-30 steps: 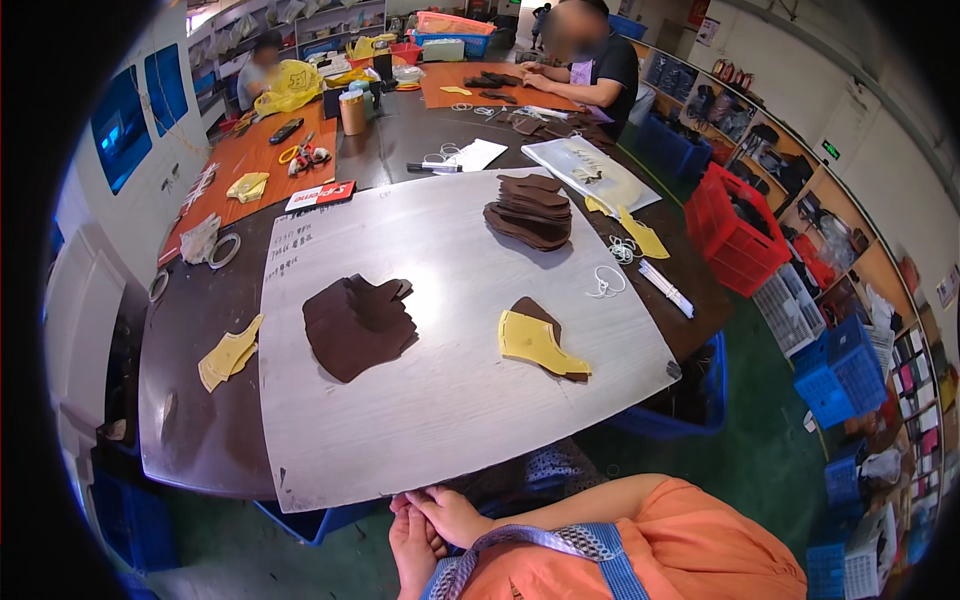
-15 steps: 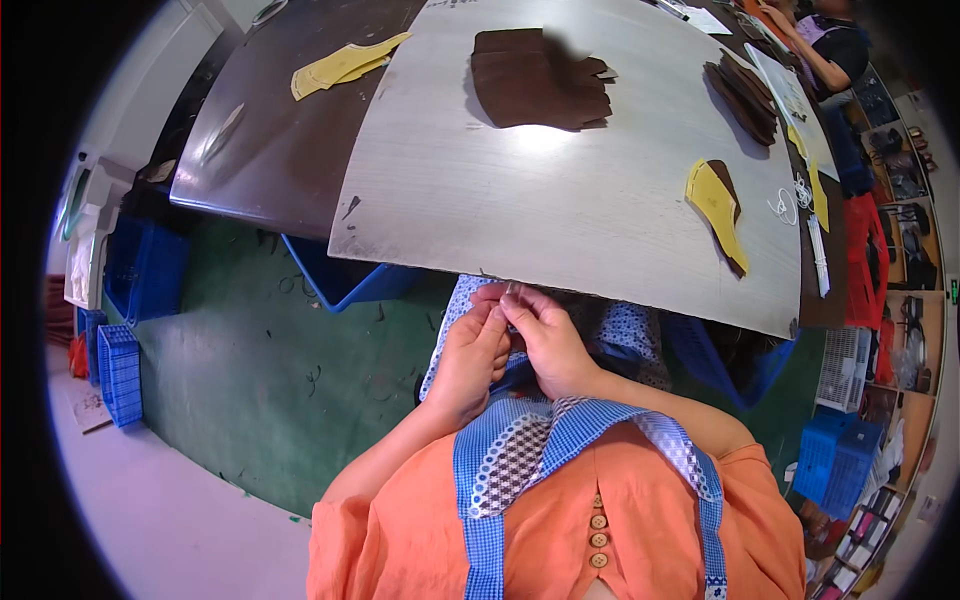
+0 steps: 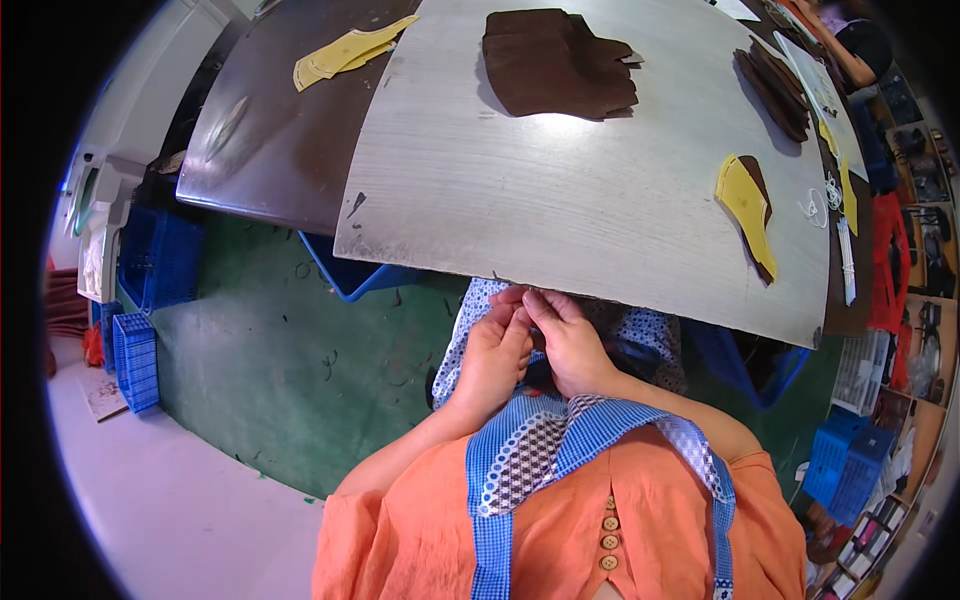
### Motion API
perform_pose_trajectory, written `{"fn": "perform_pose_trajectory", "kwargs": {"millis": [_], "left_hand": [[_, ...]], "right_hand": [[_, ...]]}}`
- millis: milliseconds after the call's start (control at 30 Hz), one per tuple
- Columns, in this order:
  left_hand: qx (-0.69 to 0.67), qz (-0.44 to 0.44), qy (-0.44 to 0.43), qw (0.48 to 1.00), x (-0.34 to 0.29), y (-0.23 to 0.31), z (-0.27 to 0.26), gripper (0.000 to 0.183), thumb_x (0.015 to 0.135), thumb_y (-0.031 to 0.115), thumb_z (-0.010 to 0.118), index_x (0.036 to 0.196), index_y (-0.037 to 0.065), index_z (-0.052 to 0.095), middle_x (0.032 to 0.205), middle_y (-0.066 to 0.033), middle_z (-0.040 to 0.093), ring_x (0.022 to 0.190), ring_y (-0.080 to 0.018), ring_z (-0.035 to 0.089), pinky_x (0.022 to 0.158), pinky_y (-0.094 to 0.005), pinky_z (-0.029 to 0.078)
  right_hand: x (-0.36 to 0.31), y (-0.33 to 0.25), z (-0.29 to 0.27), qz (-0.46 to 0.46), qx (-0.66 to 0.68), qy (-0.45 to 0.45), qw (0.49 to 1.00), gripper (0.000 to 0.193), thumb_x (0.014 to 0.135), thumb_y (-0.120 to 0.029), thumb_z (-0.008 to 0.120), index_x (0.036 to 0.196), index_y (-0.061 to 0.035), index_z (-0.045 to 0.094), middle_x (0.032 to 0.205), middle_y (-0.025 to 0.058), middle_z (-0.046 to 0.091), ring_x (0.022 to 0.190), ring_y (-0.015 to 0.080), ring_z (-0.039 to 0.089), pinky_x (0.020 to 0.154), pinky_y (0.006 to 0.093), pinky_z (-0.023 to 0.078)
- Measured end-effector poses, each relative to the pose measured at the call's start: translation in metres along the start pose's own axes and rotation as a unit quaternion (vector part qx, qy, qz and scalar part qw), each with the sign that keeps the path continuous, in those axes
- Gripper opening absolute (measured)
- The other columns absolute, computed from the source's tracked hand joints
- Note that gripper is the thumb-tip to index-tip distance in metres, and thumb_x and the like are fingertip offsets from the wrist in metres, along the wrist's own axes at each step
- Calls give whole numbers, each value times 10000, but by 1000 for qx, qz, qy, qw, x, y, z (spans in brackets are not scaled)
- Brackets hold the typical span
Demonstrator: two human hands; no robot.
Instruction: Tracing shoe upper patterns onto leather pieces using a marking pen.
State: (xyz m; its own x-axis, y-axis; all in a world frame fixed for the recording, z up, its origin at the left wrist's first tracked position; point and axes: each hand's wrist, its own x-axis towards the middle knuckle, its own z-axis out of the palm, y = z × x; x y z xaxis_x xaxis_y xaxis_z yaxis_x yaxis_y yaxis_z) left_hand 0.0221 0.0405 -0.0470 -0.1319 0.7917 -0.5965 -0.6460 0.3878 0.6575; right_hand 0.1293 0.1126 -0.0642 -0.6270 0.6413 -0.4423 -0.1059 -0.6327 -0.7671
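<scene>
Just below the near edge of a pale grey board (image 3: 560,210), my two hands meet in front of my apron. My left hand (image 3: 492,355) is closed, its thumb pressed against the fingers. My right hand (image 3: 575,345) pinches with thumb and forefinger close beside it. Whatever lies between the fingertips is too small or hidden to make out. Dark brown leather-like pieces (image 3: 560,65) lie on the far part of the board. A yellow pattern piece (image 3: 742,208) rests at the right on a brown piece, with stacked brown pieces (image 3: 772,95) beyond.
More yellow pattern pieces (image 3: 350,55) lie on the dark tabletop (image 3: 270,140) at left. A blue bin (image 3: 350,275) stands under the table, another blue basket (image 3: 740,365) at right. White cord (image 3: 833,195) lies along the right edge. Another person's arm (image 3: 845,60) shows far right.
The view has shifted slightly, so the board and the pieces appear a little higher and farther right. My hands keep nearly the same pinched pose at the board's edge.
</scene>
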Motion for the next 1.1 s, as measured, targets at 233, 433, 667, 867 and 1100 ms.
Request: {"fn": "perform_pose_trajectory", "kwargs": {"millis": [233,433,667,867,1100], "left_hand": [[-2,33,32,999,2,-12,1,202,1158,276,508,1051,111,558,634,106,384,466,-3,310,419,-219,238],[-11,38,23,999,5,-13,2,213,1159,284,506,1035,115,551,635,100,380,463,-10,313,417,-223,239],[-17,35,50,998,2,-11,-6,227,1159,252,508,976,131,567,601,94,370,459,-14,301,412,-223,230],[252,155,-83,952,-26,18,-19,311,1151,195,497,926,30,634,634,19,553,533,-67,499,507,-243,412],[417,121,-185,882,-26,83,60,257,1122,136,524,1048,-43,693,699,-57,707,622,-113,687,606,-280,554]], "right_hand": [[-3,-1,6,-2,1,27,1000,281,1138,-257,540,1225,-23,671,1206,104,721,1173,214,651,1071,368,491],[-2,8,-3,-29,-19,0,999,361,1174,-301,455,1335,-14,602,1303,116,702,1222,193,631,1089,328,471],[2,10,11,-46,-54,25,997,308,1165,-275,472,1255,-21,622,1152,102,694,1073,193,653,978,337,511],[-22,-33,5,-8,-85,-155,984,305,1153,-236,488,1298,-18,643,987,59,701,732,120,643,697,287,563],[-73,-109,-47,-475,-560,27,678,515,870,-61,742,1380,-49,671,892,78,675,773,238,694,681,343,582]]}}
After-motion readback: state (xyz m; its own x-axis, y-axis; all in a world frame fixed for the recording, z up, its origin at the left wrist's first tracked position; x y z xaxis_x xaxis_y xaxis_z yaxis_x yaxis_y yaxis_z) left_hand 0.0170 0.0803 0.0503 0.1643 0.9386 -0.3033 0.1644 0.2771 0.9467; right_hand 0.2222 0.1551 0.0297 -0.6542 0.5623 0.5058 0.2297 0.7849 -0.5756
